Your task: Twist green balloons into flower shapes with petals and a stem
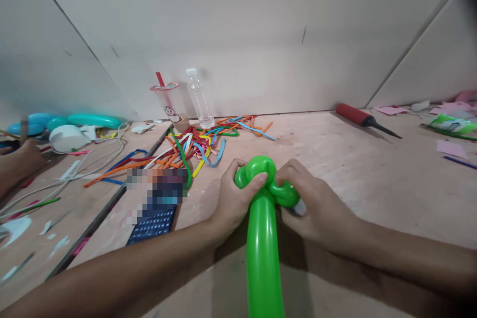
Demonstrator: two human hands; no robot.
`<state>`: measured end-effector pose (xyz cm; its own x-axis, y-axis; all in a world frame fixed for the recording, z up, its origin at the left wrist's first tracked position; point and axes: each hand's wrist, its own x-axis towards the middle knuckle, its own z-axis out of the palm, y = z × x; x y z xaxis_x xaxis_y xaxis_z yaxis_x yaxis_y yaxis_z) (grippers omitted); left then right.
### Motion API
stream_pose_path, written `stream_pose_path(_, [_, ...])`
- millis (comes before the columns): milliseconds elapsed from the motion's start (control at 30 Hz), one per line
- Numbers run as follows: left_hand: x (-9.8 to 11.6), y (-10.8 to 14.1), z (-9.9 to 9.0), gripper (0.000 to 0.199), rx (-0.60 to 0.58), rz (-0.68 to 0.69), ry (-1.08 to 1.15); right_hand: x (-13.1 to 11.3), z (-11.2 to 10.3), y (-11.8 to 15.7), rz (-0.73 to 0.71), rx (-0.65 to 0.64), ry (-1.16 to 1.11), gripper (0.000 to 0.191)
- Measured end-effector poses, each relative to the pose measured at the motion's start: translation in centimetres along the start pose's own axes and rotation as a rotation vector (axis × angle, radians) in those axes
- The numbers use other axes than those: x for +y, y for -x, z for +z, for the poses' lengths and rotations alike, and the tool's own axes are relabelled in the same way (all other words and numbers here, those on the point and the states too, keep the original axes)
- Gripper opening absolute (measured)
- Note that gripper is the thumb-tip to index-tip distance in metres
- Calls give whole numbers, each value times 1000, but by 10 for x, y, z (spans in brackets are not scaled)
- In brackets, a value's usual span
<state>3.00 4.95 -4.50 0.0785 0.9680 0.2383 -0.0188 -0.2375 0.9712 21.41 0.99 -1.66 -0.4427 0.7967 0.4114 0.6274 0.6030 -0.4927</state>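
Observation:
A long green modelling balloon point(263, 248) runs from the bottom edge up to a cluster of twisted bubbles at its far end. My left hand point(236, 198) is closed round the left side of that cluster, its thumb pressed on the bubbles. On the other side my right hand point(313, 198) grips the right-hand bubble, fingers curled over it. Something pale shows at the right fingertips, too small to name. The long untwisted part points toward me, above the table.
Uninflated balloons point(186, 149) lie in a heap beyond a phone point(154, 223). A drink cup point(173, 107) and a water bottle point(201, 99) stand by the wall. A red hand pump point(354, 114) lies right. Another person's hand point(22, 161) is at far left, near inflated balloons point(93, 120).

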Motion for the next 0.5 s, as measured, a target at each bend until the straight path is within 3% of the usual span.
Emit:
stream_pose_path(100, [0, 0, 0, 33, -2, 15, -10, 8, 7, 4, -117, 7, 133, 40])
stream_pose_path(200, [-1, 0, -1, 33, -17, 20, 14, 14, 9, 2, -212, 31, 104, 51])
stream_pose_path(300, [-4, 0, -1, 32, -56, 24, 31, 10, 6, -2, -127, 5, -97, 59])
stream_pose_path(500, [-6, -3, -2, 35, -128, -18, 81, 5, -1, -5, 26, 42, -318, 47])
